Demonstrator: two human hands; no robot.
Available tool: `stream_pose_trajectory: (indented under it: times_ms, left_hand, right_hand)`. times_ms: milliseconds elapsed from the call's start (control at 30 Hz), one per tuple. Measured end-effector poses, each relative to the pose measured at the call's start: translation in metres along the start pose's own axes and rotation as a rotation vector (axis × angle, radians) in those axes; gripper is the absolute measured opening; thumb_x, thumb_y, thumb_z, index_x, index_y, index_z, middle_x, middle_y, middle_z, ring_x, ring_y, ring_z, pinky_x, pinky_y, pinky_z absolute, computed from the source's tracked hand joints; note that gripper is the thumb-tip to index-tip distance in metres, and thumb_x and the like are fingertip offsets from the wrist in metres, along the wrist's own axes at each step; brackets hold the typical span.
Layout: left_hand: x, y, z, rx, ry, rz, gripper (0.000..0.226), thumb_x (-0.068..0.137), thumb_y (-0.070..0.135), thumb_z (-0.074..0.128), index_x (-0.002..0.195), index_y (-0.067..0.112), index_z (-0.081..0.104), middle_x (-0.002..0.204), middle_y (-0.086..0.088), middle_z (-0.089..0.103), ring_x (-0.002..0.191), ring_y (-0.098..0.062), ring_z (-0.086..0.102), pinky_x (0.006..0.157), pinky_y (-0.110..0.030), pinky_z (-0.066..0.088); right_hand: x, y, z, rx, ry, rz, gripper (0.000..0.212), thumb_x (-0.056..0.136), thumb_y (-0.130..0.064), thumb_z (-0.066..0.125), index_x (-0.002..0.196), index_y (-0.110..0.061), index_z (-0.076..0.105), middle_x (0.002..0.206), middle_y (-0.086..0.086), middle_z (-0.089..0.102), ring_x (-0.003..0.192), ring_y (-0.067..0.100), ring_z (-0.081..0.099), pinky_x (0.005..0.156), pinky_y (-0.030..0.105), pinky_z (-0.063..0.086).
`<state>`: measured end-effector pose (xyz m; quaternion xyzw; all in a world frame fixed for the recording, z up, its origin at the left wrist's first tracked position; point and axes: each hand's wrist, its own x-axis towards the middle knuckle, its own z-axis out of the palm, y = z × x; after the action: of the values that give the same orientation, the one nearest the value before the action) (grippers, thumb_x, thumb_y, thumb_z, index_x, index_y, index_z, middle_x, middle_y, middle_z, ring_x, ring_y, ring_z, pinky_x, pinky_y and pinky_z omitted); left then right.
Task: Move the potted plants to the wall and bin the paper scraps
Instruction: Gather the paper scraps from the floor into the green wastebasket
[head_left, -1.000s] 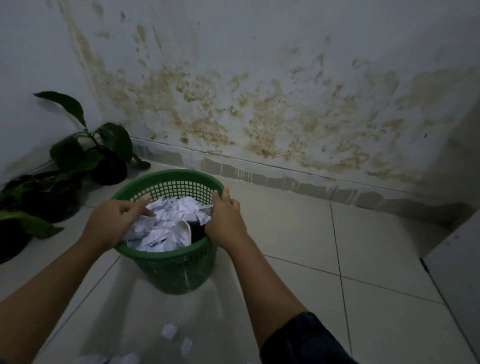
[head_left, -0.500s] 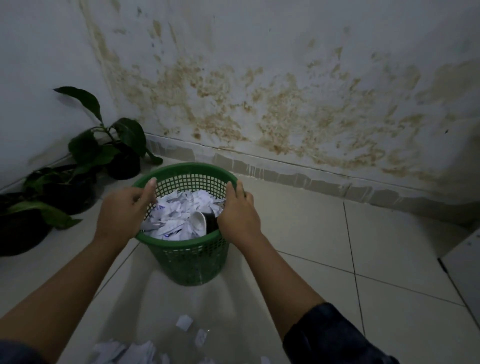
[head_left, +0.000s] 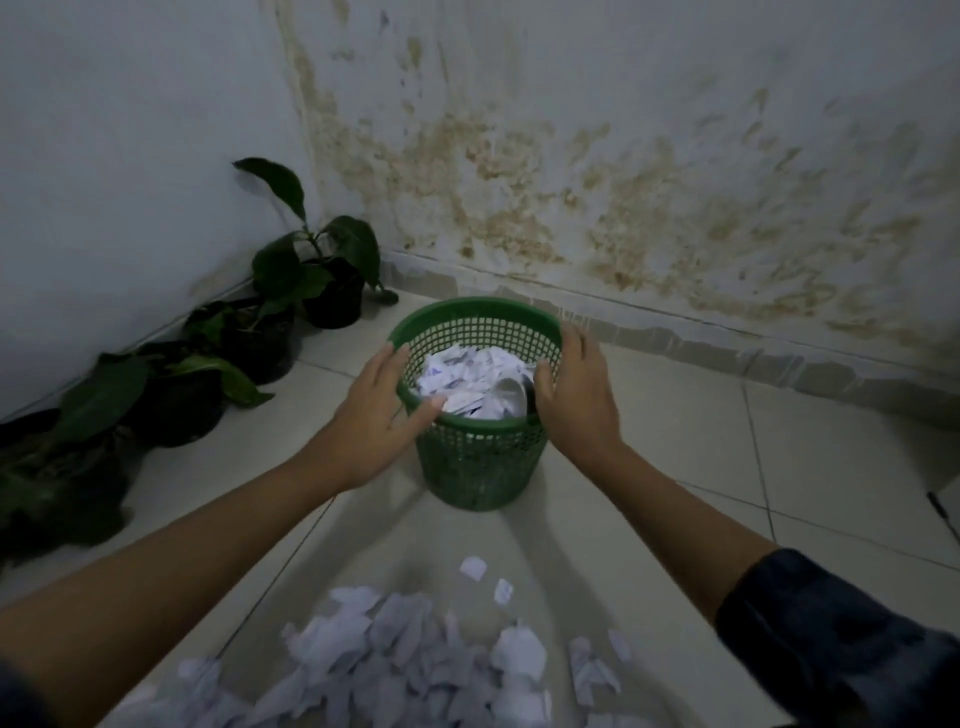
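Head view; faces down-forward (near) at bin (head_left: 480, 384)

**What We Can't See Well**

The pile of paper scraps (head_left: 415, 670) on the floor is running off the bottom edge, so part of it is missing, and it is looking blurry. The left hand (head_left: 371, 421) is looking a bit smeared, and it is covering part of the green bin (head_left: 480, 470). The right hand (head_left: 576, 400) is hiding the bin's right rim. Something dark and something shiny are sitting in the bin under the paper; what they are is hard to tell. The plants (head_left: 156, 395) are very dark, and the nearest one is getting cut off by the left edge. Both arms are leaving the picture at the bottom.
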<state>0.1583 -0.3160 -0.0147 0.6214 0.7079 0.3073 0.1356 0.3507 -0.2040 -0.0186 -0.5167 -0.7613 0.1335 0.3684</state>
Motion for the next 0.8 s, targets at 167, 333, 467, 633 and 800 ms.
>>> stream_pose_trajectory:
  times_ms: [167,333,467,633,800]
  left_hand:
    - [-0.053,-0.059,0.004,-0.049,-0.072,-0.038,0.101,0.071,0.084,0.032,0.148,0.022,0.013,0.156,0.002,0.011,0.142,-0.009,0.011,0.115,-0.029,0.010]
    - [-0.116,-0.134,0.049,0.056,-0.353,-0.125,0.118,0.052,0.098,0.015,0.148,0.030,0.008,0.157,0.010,0.002,0.141,-0.004,0.004,0.117,-0.035,0.012]
    - [-0.155,-0.154,0.076,0.106,-0.473,-0.141,0.125,0.046,0.100,0.006,0.148,0.029,-0.001,0.155,0.011,-0.005,0.143,-0.008,-0.004,0.118,-0.039,0.003]
    - [-0.175,-0.168,0.105,0.055,-0.383,-0.210,0.128,0.045,0.099,-0.004,0.147,0.022,-0.008,0.154,0.007,-0.010,0.138,-0.004,-0.014,0.113,-0.034,-0.013]
    - [-0.187,-0.148,0.122,-0.383,-0.369,-0.096,0.077,0.070,0.087,0.025,0.134,0.045,0.016,0.144,0.025,0.021,0.134,0.015,0.016,0.117,-0.026,0.008]
  right_hand:
    - [-0.070,-0.017,-0.001,-0.077,-0.258,-0.692,0.024,0.090,-0.018,0.045,0.104,-0.005,0.059,0.102,0.012,0.056,0.090,0.022,0.052,0.073,0.030,0.048]
    - [-0.128,0.006,0.055,-0.170,-0.674,-0.596,0.040,0.093,-0.035,0.038,0.122,-0.014,0.056,0.123,0.010,0.055,0.109,0.026,0.053,0.088,0.030,0.041]
    - [-0.153,0.040,0.104,-0.419,-0.889,-0.130,0.056,0.096,-0.055,0.022,0.148,-0.036,0.016,0.159,-0.003,0.007,0.146,0.024,0.008,0.116,0.043,0.010]
    - [-0.205,0.040,0.146,-0.239,-0.809,-0.005,0.066,0.091,-0.062,0.014,0.149,-0.030,0.015,0.159,-0.003,0.001,0.146,0.026,-0.006,0.116,0.044,-0.004]
    - [-0.231,0.009,0.144,0.274,-0.705,-0.096,0.051,0.096,-0.045,0.032,0.127,-0.013,0.057,0.130,0.004,0.058,0.123,0.017,0.050,0.104,0.021,0.033]
